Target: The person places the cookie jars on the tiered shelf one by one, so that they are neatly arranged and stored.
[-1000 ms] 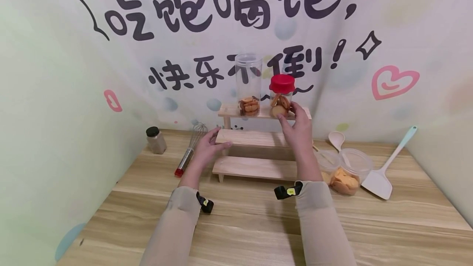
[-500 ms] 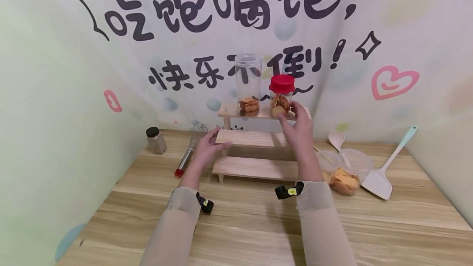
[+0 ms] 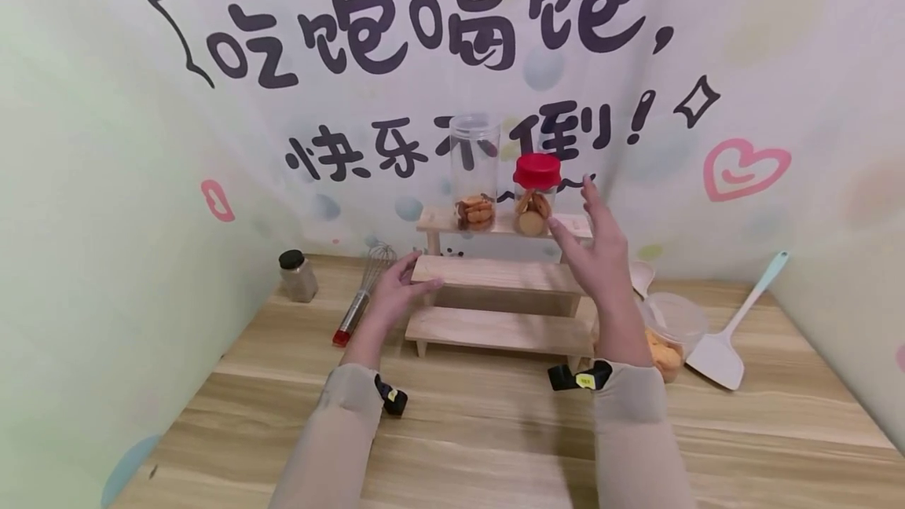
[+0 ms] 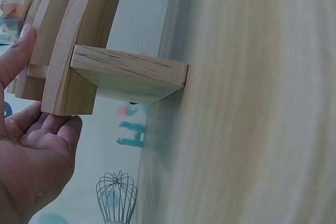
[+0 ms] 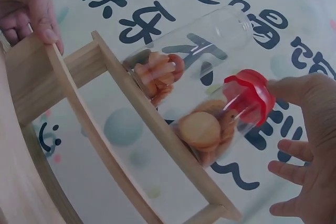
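On the top step of a three-tier wooden display stand (image 3: 498,273) stands a clear cookie jar with a red lid (image 3: 535,195). Beside it, to the left, is a taller clear jar (image 3: 475,171) without a lid, cookies at its bottom. My right hand (image 3: 601,258) has its fingers spread just right of the red-lidded jar; the right wrist view shows the thumb near the red lid (image 5: 254,95). With thumb and fingers, my left hand (image 3: 397,293) grips the left end of the middle step, also seen in the left wrist view (image 4: 39,161).
A whisk (image 3: 360,297) and a black-capped spice jar (image 3: 298,276) are on the left of the table. At the right lie a white spatula (image 3: 721,356) and a spoon (image 3: 642,276). A clear tub of orange snacks (image 3: 672,336) is partly hidden behind my right forearm.
My right hand has released the red-lidded jar and moved right, its fingers spreading. The jar stays on the top step. The left hand keeps its grip, and the head view has tilted slightly.
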`<state>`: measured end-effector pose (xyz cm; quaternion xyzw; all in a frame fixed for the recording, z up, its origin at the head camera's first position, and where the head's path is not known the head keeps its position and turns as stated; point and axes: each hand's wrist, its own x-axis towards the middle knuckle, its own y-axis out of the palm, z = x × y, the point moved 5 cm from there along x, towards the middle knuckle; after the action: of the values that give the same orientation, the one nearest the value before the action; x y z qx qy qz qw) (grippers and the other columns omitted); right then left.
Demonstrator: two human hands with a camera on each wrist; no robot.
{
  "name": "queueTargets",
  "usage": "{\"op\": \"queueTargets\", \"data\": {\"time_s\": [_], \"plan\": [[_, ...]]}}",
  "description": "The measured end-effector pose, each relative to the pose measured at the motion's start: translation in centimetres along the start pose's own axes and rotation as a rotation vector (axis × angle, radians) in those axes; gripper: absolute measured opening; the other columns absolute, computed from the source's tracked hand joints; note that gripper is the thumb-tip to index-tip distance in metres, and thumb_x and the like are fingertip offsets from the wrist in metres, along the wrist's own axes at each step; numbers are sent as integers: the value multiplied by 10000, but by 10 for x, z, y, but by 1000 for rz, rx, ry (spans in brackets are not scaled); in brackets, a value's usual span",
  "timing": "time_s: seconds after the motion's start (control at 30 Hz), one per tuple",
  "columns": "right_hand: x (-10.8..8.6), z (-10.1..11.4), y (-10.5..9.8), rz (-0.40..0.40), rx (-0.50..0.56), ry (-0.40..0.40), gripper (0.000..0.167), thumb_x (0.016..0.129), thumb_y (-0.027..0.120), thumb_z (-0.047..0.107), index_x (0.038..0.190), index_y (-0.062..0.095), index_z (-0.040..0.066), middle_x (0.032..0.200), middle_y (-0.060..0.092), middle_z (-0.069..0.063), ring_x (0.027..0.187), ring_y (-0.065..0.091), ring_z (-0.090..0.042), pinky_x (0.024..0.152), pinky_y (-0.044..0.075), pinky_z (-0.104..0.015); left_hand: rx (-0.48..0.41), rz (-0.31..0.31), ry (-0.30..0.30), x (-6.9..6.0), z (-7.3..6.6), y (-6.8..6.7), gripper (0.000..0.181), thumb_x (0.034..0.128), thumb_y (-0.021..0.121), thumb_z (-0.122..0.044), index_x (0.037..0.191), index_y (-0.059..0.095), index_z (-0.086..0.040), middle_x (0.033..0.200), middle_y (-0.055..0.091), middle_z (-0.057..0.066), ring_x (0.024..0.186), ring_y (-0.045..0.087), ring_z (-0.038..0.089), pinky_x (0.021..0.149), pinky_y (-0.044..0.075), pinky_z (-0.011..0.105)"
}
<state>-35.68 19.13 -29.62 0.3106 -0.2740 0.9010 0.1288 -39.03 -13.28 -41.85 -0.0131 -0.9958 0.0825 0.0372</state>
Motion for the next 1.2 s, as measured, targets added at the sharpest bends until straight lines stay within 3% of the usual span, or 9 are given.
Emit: {"op": "queueTargets", "data": {"time_s": [0.1,0.2,0.4,0.57,0.73,0.9,1.0,1.13,1.2], "plan": [[-5,2,-3,80,-26,-46,867,924,710,428,1597,163,425,1643,271,19,1493,288,-278,1176,282,-593,10,-1,-3,0,0,-1,908,809,867,-298,1561,374,-164,1606,349,89,1451,371,252,1146,389,383],[-10,2,-4,137,-49,-99,910,915,726,406,1605,133,404,1661,204,47,1516,223,-264,1186,248,-605,19,-7,3,-1,-1,-2,901,817,861,-289,1561,372,-149,1603,351,101,1450,373,261,1153,380,384],[-21,-4,-14,166,-124,-130,784,911,723,420,1582,332,311,1654,249,-24,1515,197,-343,1093,106,-807,33,-9,10,-1,-2,-4,916,817,860,-300,1565,360,-126,1602,352,109,1446,379,266,1154,377,381],[-32,-16,-25,207,-169,-121,698,924,714,418,1534,438,221,1631,301,-83,1487,255,-370,1115,211,-746,33,-7,15,0,0,-7,936,809,865,-316,1568,352,-125,1608,337,117,1451,370,283,1162,365,402],[-45,-30,-38,244,-205,-121,698,934,720,369,1534,429,166,1610,333,-115,1451,312,-403,1109,308,-681,19,-13,6,0,1,-8,936,801,871,-322,1566,361,-143,1608,346,96,1449,376,271,1157,373,406],[-57,-46,-57,201,-239,-167,678,929,736,305,1512,455,105,1550,415,-183,1407,372,-437,1090,339,-665,1,-8,20,1,2,-6,924,811,866,-289,1564,359,-122,1600,358,104,1445,382,260,1150,384,386],[-66,-57,-70,161,-260,-197,744,923,744,266,1543,389,61,1536,425,-215,1402,383,-445,1109,339,-638,-10,0,27,1,3,-3,915,815,863,-264,1562,358,-107,1593,366,112,1440,389,256,1143,393,371],[-78,-73,-90,90,-297,-166,823,922,739,264,1582,291,63,1532,425,-228,1390,387,-469,1109,333,-640,-4,-7,28,0,3,-1,907,814,864,-264,1558,367,-111,1594,364,113,1442,386,266,1142,394,384],[-84,-81,-100,37,-297,-130,794,919,737,259,1573,327,74,1505,458,-235,1364,409,-487,1086,339,-662,-2,-8,29,0,1,0,906,815,864,-267,1558,368,-113,1598,359,111,1447,378,265,1145,391,388]]}}
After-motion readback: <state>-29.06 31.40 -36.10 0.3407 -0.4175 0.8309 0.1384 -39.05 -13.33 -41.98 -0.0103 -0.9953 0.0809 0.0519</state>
